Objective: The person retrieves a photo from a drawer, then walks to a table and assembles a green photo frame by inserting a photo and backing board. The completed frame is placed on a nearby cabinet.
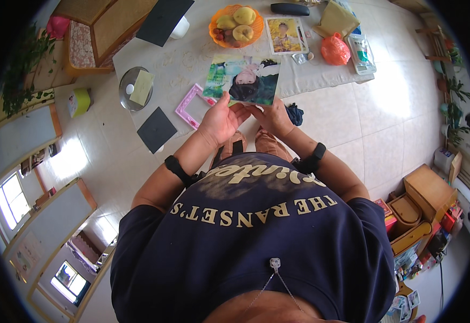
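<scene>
Both my hands hold a glossy photo print (225, 75) in front of me, near the table's front edge. My left hand (220, 119) grips its lower left side, with the thumb on the picture face. At the lower right corner my right hand (274, 116) is closed on the same print, its fingers partly behind it. The print shows a dark-haired person upside down against green. Just left of my left hand lies a pink picture frame (183, 110). A dark flat board (157, 131) rests on the table corner, and another dark board (165, 21) is farther back.
On the cloth-covered table (176, 64) stand an orange fruit basket (213, 35), a round metal tray (123, 91), a framed photo (272, 40), a red plastic bag (335, 49), a white-green pouch (361, 54) and a dark case (290, 9). A wooden chair (108, 37) is at the left.
</scene>
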Demonstrator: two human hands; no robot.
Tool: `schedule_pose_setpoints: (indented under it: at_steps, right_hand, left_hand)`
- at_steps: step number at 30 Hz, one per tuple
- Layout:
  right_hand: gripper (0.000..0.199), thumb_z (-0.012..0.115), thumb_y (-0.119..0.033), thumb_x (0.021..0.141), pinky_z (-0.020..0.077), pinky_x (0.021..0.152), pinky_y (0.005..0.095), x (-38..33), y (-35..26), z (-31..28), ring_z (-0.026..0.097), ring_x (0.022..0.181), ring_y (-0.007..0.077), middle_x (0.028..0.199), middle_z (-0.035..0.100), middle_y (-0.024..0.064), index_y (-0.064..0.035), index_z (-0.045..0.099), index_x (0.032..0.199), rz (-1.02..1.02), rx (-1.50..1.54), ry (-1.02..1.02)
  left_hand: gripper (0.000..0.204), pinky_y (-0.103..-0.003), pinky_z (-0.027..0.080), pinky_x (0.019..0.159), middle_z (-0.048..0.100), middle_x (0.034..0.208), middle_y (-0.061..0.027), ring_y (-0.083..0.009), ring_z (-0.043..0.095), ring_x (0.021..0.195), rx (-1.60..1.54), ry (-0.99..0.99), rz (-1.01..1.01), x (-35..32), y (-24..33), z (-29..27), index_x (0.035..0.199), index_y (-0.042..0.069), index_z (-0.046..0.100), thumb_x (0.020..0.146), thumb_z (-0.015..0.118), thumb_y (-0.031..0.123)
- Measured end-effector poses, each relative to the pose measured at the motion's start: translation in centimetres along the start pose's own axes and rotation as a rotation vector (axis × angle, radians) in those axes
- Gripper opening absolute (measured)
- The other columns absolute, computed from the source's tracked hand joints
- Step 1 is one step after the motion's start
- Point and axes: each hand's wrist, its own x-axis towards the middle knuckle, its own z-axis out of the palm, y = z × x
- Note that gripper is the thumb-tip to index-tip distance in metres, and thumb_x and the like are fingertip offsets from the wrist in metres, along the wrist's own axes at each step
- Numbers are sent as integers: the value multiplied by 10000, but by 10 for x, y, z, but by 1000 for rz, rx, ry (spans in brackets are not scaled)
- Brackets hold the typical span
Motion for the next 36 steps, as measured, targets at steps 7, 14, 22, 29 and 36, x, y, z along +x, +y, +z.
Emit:
schedule_pose_setpoints:
  at_steps: [7,14,22,29,36]
  right_hand:
    - [77,632,-50,817,462,609,289,-33,53,-10,548,658,147,682,562,52,-28,595,880,819,251,207]
    - [145,653,-70,829,447,602,265,19,27,-26,521,649,121,712,562,48,-5,589,941,313,105,216]
    - [121,573,-15,758,491,743,417,49,-29,25,596,822,373,836,623,162,-37,611,870,28,149,-27]
    - [180,552,-17,733,495,774,399,1,-17,8,595,865,316,872,594,100,-122,625,859,-129,31,-398]
    - [150,561,17,768,502,673,385,21,37,-36,612,736,322,817,617,149,-58,642,869,278,-73,118]
  left_hand:
    - [148,-322,511,718,592,874,-63,-190,609,824,175,202,375,9,11,-26,926,28,571,870,548,162]
    - [157,-313,548,637,602,831,-63,-164,622,718,188,8,234,-2,9,-20,906,9,574,791,468,20]
    - [276,-375,479,889,628,1039,-99,-234,615,950,-2,-50,174,5,16,-15,1096,34,558,935,435,221]
    - [326,-454,475,931,628,1111,-156,-311,623,1000,-120,0,219,13,38,-30,1139,-14,540,924,451,215]
    - [192,-369,530,798,617,936,-68,-221,636,848,60,153,264,5,44,-31,1029,42,564,890,482,146]
